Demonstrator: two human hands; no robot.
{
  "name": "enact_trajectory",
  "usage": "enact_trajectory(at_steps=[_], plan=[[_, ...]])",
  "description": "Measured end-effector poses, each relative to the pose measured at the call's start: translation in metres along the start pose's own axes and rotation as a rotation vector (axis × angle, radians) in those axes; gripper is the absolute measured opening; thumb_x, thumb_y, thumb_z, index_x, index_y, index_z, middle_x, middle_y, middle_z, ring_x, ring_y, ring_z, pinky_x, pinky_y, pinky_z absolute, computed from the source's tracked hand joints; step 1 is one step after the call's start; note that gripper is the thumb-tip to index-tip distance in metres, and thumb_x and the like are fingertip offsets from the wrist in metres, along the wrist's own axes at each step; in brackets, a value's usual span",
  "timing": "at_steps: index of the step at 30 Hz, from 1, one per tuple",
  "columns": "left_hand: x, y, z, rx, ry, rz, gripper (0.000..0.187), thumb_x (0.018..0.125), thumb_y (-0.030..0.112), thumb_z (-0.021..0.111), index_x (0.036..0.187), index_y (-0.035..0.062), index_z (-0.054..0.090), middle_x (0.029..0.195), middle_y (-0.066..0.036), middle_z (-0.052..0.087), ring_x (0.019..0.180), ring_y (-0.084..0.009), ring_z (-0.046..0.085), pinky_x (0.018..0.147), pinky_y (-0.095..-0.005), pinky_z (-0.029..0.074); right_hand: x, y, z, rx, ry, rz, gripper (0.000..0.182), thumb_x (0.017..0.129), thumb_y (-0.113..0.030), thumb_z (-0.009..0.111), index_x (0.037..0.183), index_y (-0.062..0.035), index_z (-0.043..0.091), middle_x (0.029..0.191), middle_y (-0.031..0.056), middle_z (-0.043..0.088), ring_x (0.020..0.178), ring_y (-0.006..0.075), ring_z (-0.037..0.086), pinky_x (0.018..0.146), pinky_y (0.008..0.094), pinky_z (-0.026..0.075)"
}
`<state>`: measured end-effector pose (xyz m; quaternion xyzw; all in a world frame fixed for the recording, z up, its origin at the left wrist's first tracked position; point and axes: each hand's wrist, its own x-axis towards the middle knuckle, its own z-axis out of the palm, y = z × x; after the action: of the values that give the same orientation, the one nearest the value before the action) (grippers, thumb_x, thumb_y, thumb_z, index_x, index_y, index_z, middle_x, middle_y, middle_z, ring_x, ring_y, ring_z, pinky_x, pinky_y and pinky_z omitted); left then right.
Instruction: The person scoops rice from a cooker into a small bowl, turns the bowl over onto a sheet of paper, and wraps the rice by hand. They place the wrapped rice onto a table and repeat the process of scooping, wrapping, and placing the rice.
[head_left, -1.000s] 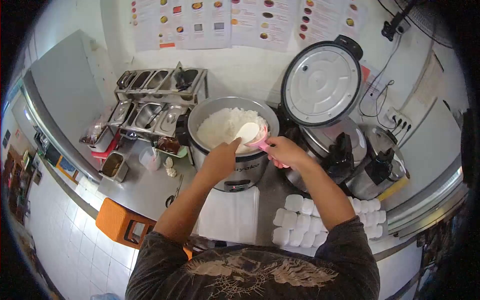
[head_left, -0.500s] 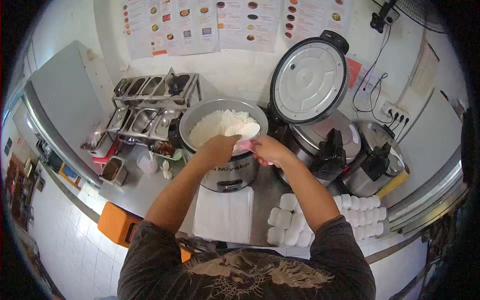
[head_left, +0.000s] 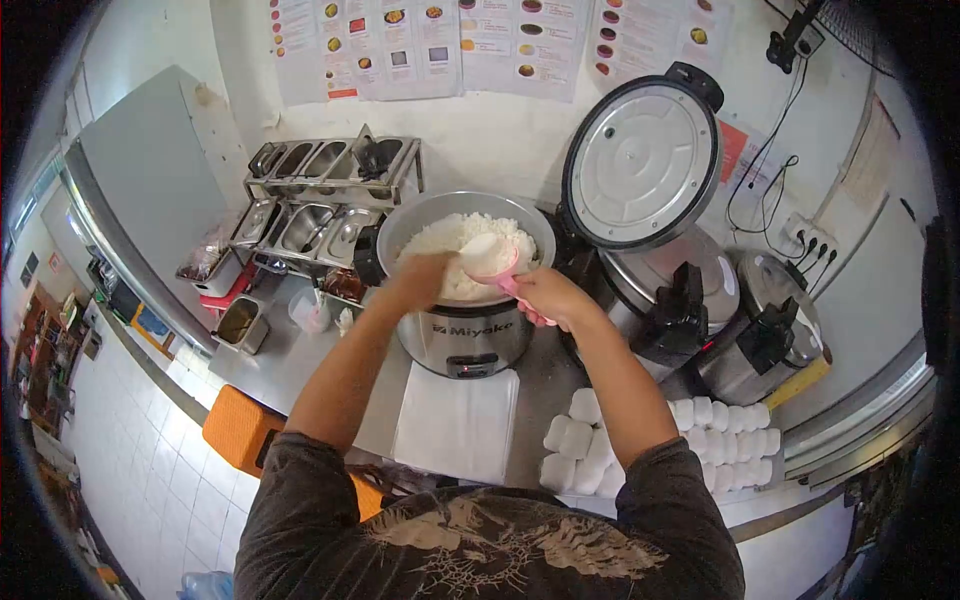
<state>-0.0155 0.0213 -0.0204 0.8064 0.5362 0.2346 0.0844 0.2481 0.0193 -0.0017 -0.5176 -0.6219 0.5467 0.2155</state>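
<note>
Cooked white rice [head_left: 440, 236] fills the open Miyako rice cooker [head_left: 466, 338] before me. My right hand [head_left: 550, 297] grips the handle of a pink scoop [head_left: 503, 277], whose bowl has rice in it and sits over the cooker's front rim. At the left side of that rim, my left hand [head_left: 422, 280] is over the rice, smeared by motion. Its fingers do not show clearly, nor does anything they may hold. A stack of white sheets [head_left: 455, 425] lies on the counter just in front of the cooker.
White rounded bundles [head_left: 575, 440] sit in rows at the right. Beside the cooker, another large cooker [head_left: 665, 275] has a raised lid [head_left: 640, 160] near it; a third cooker [head_left: 765, 320] stands farther right. Metal food pans [head_left: 308, 225] are on a rack at left.
The pink scoop has turned, and its bowl has shifted left over the rice. My left hand has moved away from the scoop, up and left. The whole view has shifted slightly.
</note>
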Motion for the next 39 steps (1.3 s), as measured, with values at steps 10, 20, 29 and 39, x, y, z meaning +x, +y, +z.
enact_trajectory(at_steps=[10,20,29,39], plan=[[-0.013,0.039,0.017,0.158,-0.051,-0.004,0.049,0.091,0.006,0.047,0.14,0.0037,0.052,0.104,-0.026,0.069,0.099,-0.0431,0.067,0.086,-0.0503,0.053,0.01,0.003,-0.001,0.01,-0.019,-0.004,0.029,0.102,-0.026,0.056,0.086,-0.0032,0.061,0.066,0.0027,0.053,0.049,0.0114,0.05,0.04,0.0289,0.038],[-0.024,-0.017,-0.002,0.257,0.539,0.142,0.032,0.093,0.016,0.06,0.124,0.0073,0.064,0.109,-0.018,0.067,0.103,-0.0392,0.062,0.087,-0.0451,0.052,-0.085,0.02,0.018,-0.029,-0.113,0.025,0.022,0.1,-0.019,0.054,0.11,-0.0026,0.065,0.073,0.001,0.057,0.051,0.0085,0.052,0.043,0.0254,0.041],[-0.255,-0.064,0.149,-0.026,-0.295,-0.129,0.048,0.088,0.024,0.072,0.135,0.0225,0.062,0.145,-0.019,0.044,0.134,-0.0414,0.04,0.108,-0.0523,0.038,-0.074,0.211,0.142,-0.418,0.237,-0.484,0.048,0.094,-0.011,0.058,0.143,-0.0125,0.055,0.083,0.01,0.059,0.07,0.0273,0.061,0.067,0.0402,0.054],[-0.307,-0.102,0.206,0.1,-0.416,-0.176,0.044,0.093,0.036,0.064,0.136,0.0428,0.061,0.163,-0.015,0.021,0.146,-0.0431,0.022,0.117,-0.0571,0.02,-0.059,0.288,0.195,-0.807,0.189,-0.515,0.062,0.092,-0.005,0.05,0.15,-0.0272,0.046,0.102,0.0134,0.054,0.084,0.0321,0.064,0.074,0.0446,0.056]])
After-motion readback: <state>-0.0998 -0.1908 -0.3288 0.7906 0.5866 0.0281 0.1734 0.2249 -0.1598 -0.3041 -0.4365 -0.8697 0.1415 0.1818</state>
